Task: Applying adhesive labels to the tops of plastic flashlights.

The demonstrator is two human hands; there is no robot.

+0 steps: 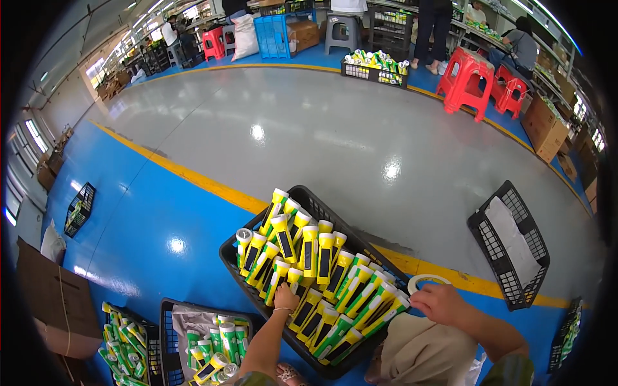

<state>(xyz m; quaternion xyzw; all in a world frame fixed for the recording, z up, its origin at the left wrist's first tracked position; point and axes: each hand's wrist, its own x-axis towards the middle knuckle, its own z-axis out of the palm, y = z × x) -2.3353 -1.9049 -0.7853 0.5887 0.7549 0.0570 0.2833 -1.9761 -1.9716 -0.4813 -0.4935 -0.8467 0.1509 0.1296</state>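
Note:
A black plastic crate (230, 258) in front of me is packed with yellow, green and white flashlights (309, 251), each with a dark panel along its side. My left hand (286, 298) reaches in among them at the crate's left part. Its fingers are closed about the lower end of a yellow flashlight (277, 280), though the fingertips are partly hidden. Over the crate's right corner, my right hand (440, 303) pinches a roll of whitish tape (427, 279). Beige cloth (421, 350) lies below the right hand, over my lap.
To the lower left stand a second crate (168, 321) of flashlights in paper and another flashlight pile (126, 344). A crate lined with white paper (513, 235) is at right. Farther off are red stools (468, 83), a full crate (375, 71) and people at benches.

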